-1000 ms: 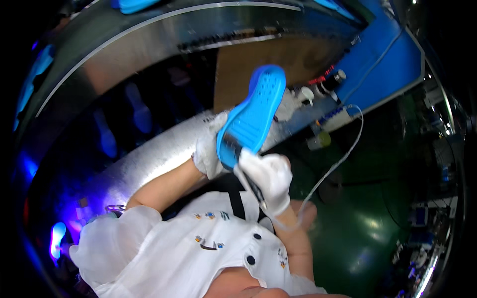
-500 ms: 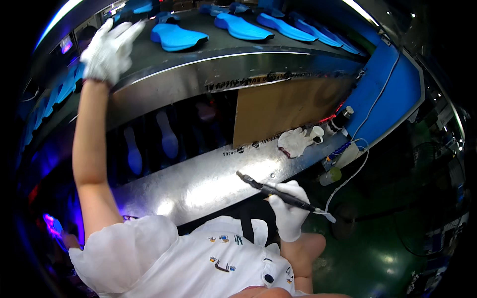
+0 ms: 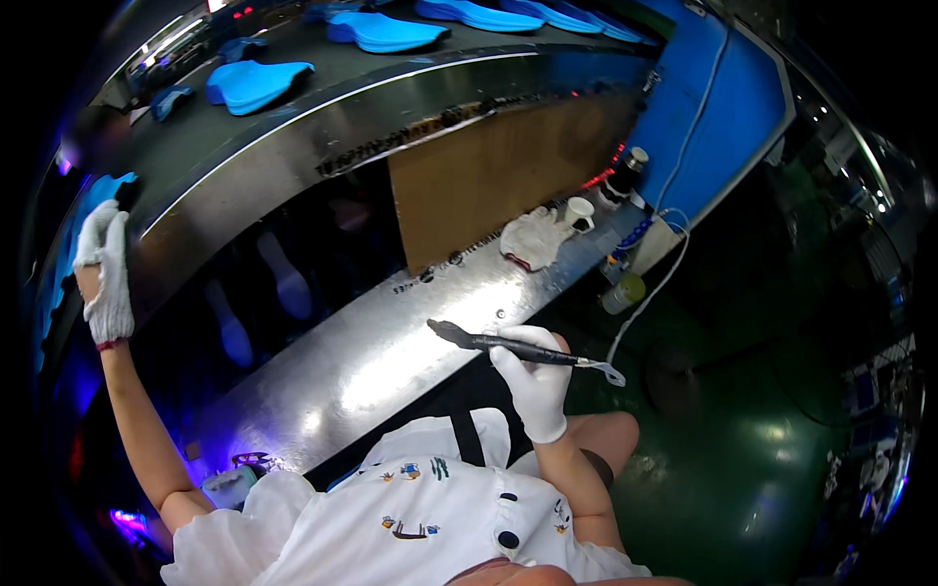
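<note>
My left hand [image 3: 106, 278], in a white knit glove, reaches far out to the left beside the conveyor. Its fingers point away from me, stretched out, close against a bright blue shoe sole [image 3: 109, 186]. Whether they touch that sole I cannot tell. In its white glove, my right hand [image 3: 537, 386] grips a black-handled brush [image 3: 528, 350] above the metal ledge [image 3: 381, 376]. The brush's dark tip points left, and a thin clear tube leaves its rear end. More blue soles, among them a nearer one [image 3: 256, 86], lie along the dark conveyor belt [image 3: 195, 137].
On the ledge's right part lie a spare white glove [image 3: 532, 239], a white cup [image 3: 578, 213] and a dark bottle [image 3: 625, 176]. A brown board [image 3: 508, 176] leans below the conveyor. A pale hose [image 3: 640, 317] hangs at the right. Lower left is a small container [image 3: 230, 485].
My left hand has swung left and nearer, from above the belt to a sole at the left. The brush in my right hand has turned more level. The view has shifted.
</note>
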Motion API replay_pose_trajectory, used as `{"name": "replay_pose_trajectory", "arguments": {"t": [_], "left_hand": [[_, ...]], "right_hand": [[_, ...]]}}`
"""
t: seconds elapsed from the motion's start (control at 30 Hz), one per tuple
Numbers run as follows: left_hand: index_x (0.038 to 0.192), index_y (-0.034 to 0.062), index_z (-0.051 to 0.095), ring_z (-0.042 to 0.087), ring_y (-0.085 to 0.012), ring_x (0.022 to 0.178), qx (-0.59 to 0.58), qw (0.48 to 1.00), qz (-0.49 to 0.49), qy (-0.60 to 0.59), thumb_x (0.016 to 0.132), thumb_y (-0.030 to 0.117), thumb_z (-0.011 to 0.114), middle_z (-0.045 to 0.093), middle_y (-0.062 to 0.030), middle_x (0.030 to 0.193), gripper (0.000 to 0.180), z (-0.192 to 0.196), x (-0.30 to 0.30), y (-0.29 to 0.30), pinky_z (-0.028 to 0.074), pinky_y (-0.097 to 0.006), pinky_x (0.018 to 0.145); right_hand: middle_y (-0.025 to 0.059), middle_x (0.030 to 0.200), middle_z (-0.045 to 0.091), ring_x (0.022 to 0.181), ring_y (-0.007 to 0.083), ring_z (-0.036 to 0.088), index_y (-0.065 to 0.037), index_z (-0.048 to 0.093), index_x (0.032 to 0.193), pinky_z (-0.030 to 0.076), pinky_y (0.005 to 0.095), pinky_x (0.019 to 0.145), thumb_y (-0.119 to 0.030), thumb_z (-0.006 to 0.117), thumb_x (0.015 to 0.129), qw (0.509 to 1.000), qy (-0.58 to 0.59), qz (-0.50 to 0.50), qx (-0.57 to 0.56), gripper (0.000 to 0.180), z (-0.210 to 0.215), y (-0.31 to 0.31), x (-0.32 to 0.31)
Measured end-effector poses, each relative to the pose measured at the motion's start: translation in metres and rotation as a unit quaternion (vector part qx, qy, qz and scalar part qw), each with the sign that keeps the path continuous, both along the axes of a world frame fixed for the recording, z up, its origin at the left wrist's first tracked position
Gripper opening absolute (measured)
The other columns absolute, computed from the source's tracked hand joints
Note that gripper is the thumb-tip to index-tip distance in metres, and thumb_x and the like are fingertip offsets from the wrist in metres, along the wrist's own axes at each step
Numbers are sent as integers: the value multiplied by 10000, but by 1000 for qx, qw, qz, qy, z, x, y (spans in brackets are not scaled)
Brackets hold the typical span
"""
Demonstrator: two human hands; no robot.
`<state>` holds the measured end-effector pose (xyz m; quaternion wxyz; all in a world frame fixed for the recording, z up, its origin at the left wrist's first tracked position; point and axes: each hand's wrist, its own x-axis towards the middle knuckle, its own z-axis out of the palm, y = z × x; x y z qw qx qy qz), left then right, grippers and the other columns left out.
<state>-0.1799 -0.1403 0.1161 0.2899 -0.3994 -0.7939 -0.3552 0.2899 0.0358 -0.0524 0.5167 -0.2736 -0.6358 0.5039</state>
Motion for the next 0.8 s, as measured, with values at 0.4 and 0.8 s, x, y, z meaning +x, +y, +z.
{"name": "replay_pose_trajectory", "arguments": {"t": [0.4, 0.8], "left_hand": [[1255, 14, 620, 584, -161, 1126, -18, 999, -33, 34, 974, 169, 542, 630, -86, 1222, 331, 17, -6, -13, 480, -267, 904], [939, 27, 624, 634, -384, 977, 6, 818, -574, -38, 721, 23, 746, 635, -177, 1072, 250, -228, 273, 97, 504, -487, 884]], "right_hand": [[11, 874, 650, 700, 23, 530, 13, 641, 1018, 419, 167, 605, -31, 718, 848, 998, 20, -25, -54, 191, -20, -1, 1], [86, 966, 690, 692, 75, 623, 19, 616, 1076, 525, 189, 590, -16, 676, 880, 964, 93, -186, -163, 208, -50, 23, 28]]}}
